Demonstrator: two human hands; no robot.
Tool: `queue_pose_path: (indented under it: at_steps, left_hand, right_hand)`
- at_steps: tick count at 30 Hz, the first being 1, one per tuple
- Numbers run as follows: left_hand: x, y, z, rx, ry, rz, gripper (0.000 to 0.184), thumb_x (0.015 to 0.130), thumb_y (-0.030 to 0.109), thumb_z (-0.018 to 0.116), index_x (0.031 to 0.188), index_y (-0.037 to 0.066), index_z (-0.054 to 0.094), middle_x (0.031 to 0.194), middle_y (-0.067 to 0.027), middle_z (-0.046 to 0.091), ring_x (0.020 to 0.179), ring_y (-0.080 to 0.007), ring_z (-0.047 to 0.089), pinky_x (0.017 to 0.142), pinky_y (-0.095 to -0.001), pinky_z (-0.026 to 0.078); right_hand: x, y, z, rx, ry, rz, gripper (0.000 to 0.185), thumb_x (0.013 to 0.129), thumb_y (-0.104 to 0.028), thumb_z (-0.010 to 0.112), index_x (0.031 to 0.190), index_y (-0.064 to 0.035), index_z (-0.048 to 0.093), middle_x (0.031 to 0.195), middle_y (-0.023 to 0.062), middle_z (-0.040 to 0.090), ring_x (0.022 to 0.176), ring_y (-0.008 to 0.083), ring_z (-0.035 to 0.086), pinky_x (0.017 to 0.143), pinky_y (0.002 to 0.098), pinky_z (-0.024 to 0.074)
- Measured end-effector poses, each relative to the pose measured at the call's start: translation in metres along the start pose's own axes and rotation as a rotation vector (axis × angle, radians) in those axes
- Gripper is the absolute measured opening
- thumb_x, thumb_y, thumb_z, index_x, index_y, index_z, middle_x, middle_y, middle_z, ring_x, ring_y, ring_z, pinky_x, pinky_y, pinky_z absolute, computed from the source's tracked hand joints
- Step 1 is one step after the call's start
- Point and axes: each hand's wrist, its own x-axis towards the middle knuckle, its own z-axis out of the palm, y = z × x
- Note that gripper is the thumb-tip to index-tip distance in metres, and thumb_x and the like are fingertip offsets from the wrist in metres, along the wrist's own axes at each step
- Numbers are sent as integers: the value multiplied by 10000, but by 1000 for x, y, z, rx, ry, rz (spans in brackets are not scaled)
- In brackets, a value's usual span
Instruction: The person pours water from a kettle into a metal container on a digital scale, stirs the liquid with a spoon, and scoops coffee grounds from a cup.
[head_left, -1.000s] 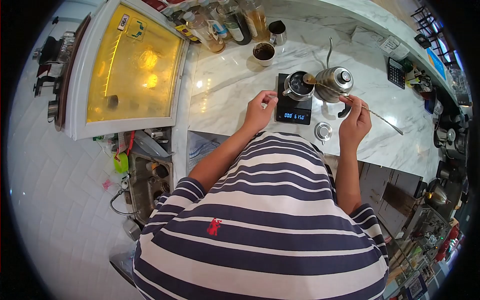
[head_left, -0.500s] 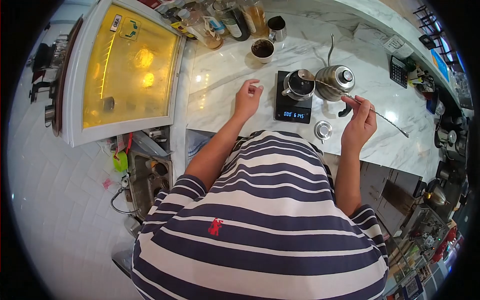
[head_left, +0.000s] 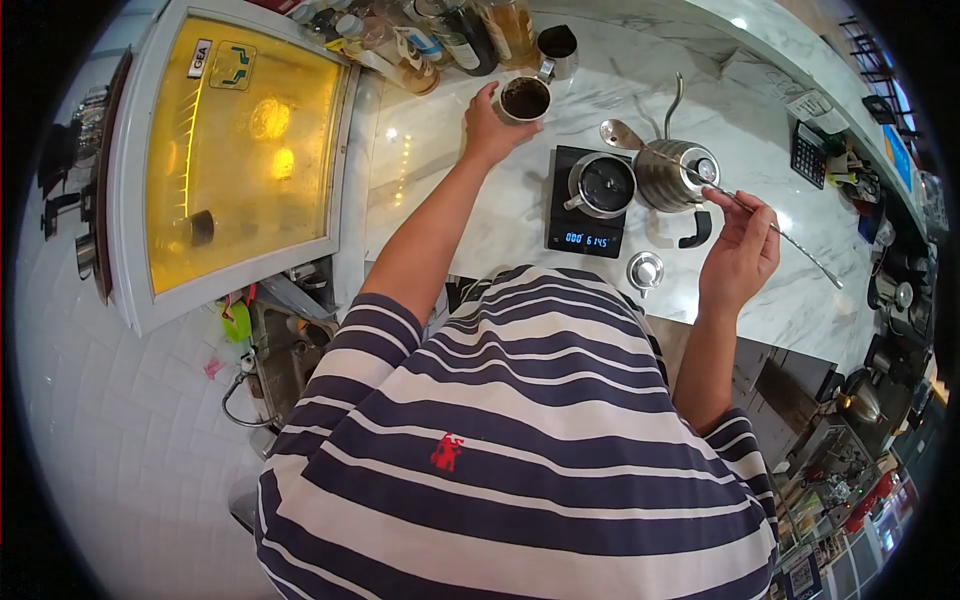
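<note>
My left hand [head_left: 490, 128] is wrapped round the near left side of a white cup [head_left: 525, 99] with dark grounds in it. Between the fingers of my right hand [head_left: 741, 240] is the twisted shaft of a long metal spoon [head_left: 620, 134], its bowl in the air near the kettle's spout. A metal pot with dark contents [head_left: 604, 184] stands on a black scale [head_left: 583, 240] with a lit display. Right of it is a steel gooseneck kettle [head_left: 672, 176], partly under the spoon. A small round metal piece [head_left: 645, 270] lies near the counter's front edge.
Several bottles [head_left: 463, 38] and a metal pitcher [head_left: 558, 52] stand at the back of the marble counter [head_left: 430, 180]. At left is a yellow-lit glass-fronted cabinet [head_left: 245, 150], with a sink [head_left: 280, 350] below. A calculator [head_left: 808, 155] lies at the right.
My left hand has moved away from the scale, forward to the white cup, and taken hold of it. The spoon's bowl has moved from over the pot to above and right of it.
</note>
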Motion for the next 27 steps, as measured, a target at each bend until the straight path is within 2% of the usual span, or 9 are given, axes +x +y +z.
queue_pose_path:
  at_steps: [3,6,9,12,15,21,25,27]
  left_hand:
    - [9,-1,9,-162,27,132,1054,626,323,1014,1456,-15,460,1352,-176,647,1259,-270,634,1079,-400,510]
    - [11,-2,16,-243,-46,96,916,643,239,1008,1380,3,517,1267,-144,705,1170,-238,689,1033,-380,536]
    - [-3,4,11,-327,8,18,903,645,256,983,1376,67,488,1255,-163,662,1242,-332,598,1053,-447,494]
    - [-35,40,-20,-442,80,34,851,662,171,960,1335,72,448,1199,-152,674,1155,-296,665,996,-409,532]
    - [-68,61,-47,-400,132,101,873,713,123,929,1379,58,369,1220,-136,669,1137,-230,682,984,-369,543]
    - [-126,92,-82,-620,176,305,857,711,1,892,1332,68,305,1335,-152,564,1228,-226,612,1062,-367,495]
    - [-152,99,-90,-703,183,373,870,697,-21,894,1321,75,297,1358,-167,534,1243,-231,595,1077,-372,490]
    - [-165,105,-95,-724,184,378,872,692,-29,892,1319,76,296,1353,-166,533,1241,-232,595,1078,-371,488]
  right_hand:
    - [9,0,3,-48,-16,3,367,1157,-220,402,1120,82,607,975,212,730,954,345,763,950,379,546]
    - [15,0,10,-54,-22,6,372,1158,-224,399,1124,82,607,973,234,737,963,346,762,954,381,544]
    - [17,-2,16,-50,-55,-14,371,1158,-223,397,1129,82,606,981,254,742,967,350,761,955,379,542]
    - [17,-6,22,-50,-94,-33,366,1158,-216,391,1129,82,603,992,257,743,970,354,758,959,381,538]
    - [10,-12,35,-28,-157,-67,361,1156,-209,387,1127,79,602,1016,263,740,967,356,758,961,393,545]
    - [-24,-28,61,-90,-347,-126,354,1150,-202,400,1116,80,612,1050,255,736,975,318,757,973,399,550]
    - [-39,-36,66,-230,-432,-294,343,1142,-194,418,1076,51,648,960,209,768,944,289,750,1017,439,520]
    - [-48,-41,66,-215,-422,-288,339,1140,-189,417,1070,43,654,940,198,772,930,283,748,1029,464,509]
